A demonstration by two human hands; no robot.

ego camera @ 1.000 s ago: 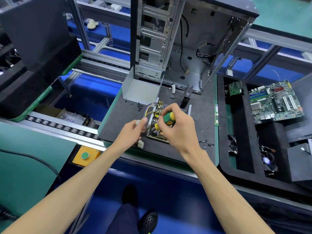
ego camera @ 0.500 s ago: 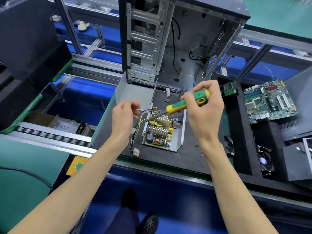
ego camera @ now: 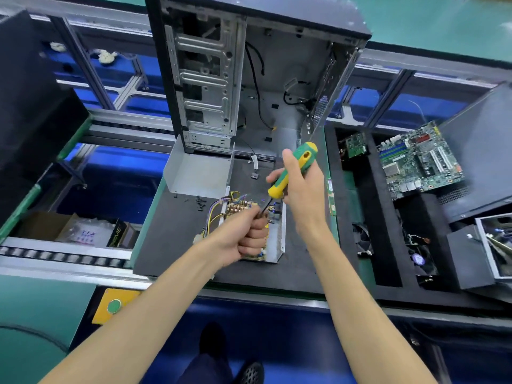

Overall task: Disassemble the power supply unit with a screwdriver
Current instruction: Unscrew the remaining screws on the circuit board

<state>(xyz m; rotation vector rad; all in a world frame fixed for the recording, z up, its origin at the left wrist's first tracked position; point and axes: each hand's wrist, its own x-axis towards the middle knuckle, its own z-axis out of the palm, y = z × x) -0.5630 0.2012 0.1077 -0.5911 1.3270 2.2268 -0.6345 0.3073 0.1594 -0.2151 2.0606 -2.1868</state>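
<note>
no brand or label on the task's parts can be read; the print on the packet in the cardboard box at left is too blurred to make out.

the open power supply lies flat on the dark mat, its long axis running away from the person, with a bundle of coloured wires leaving its far left corner. the screwdriver slants from its green and yellow handle, up and to the right, down to its tip over the far end of the circuit board. the right hand grips the handle, fingers wrapped round it. the left hand is curled in a fist over the board and hides most of it; whether it pinches the tip or something small cannot be told.

behind stands an empty computer case, with a bent metal cover at its foot and loose screws beside that. right of the mat, a black foam tray holds a motherboard.
</note>
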